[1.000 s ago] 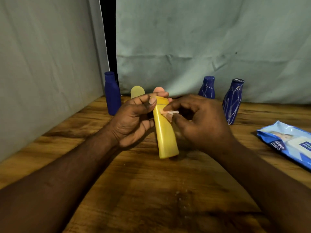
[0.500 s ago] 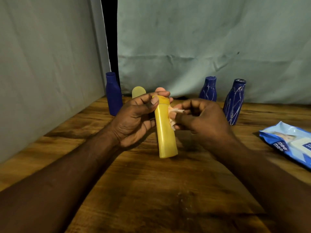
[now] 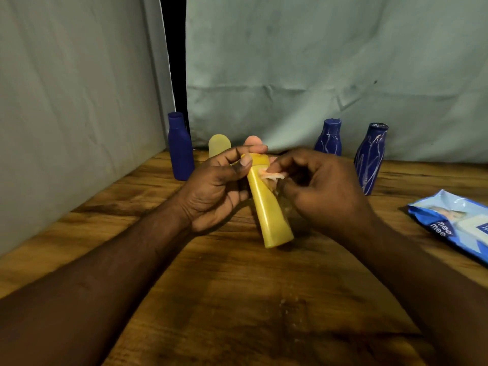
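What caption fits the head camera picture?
Left hand grips a yellow bottle while the right hand pinches a pale scrap against it.

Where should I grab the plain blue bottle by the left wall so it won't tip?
Probably hold the blue bottle round its wide, straight body, below the narrow neck. Come from the front right: it stands upright, and cloth hangs close on its left.
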